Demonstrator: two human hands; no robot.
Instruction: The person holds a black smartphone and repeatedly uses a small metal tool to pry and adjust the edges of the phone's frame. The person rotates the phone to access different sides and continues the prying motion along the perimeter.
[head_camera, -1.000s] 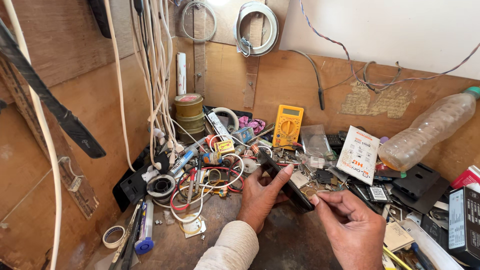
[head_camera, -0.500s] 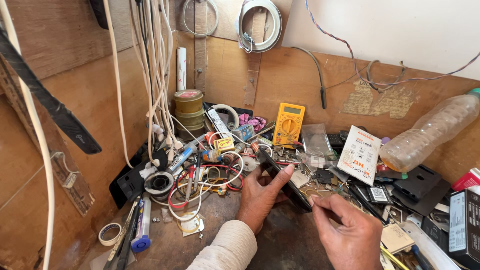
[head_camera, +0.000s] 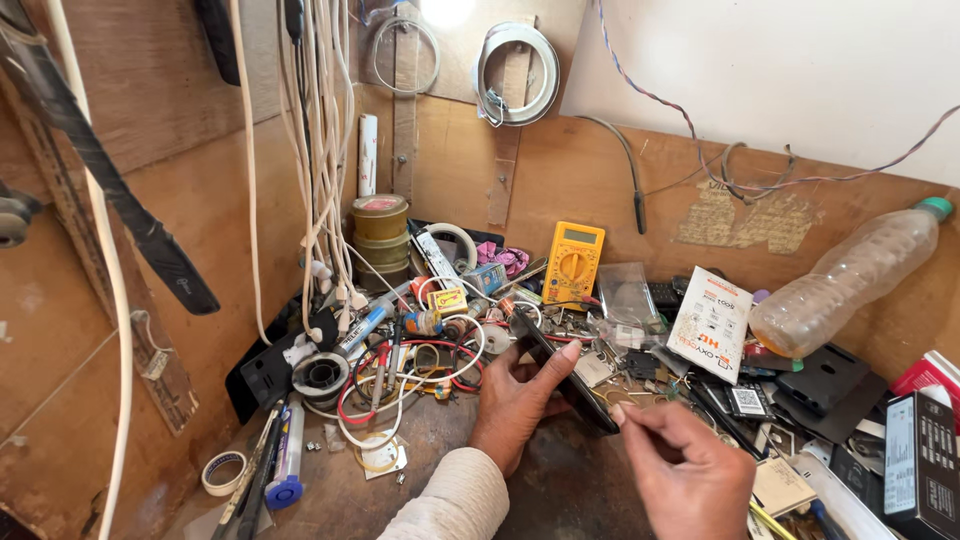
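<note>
Left hand (head_camera: 515, 400) grips one slim black rectangular phone-like device (head_camera: 566, 375), tilted, above near middle of cluttered wooden workbench (head_camera: 560, 490). Right hand (head_camera: 685, 470) pinched closed, fingertips (head_camera: 618, 414) touching device's lower end. One yellow multimeter (head_camera: 572, 263) leans at back edge. One clear plastic bottle (head_camera: 850, 285) lies toward right edge. One white tape roll (head_camera: 223, 472) near front-left corner.

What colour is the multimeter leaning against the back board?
Yellow, with a dark dial and grey display: the multimeter shows clearly in the head view, beyond the left hand.
</note>
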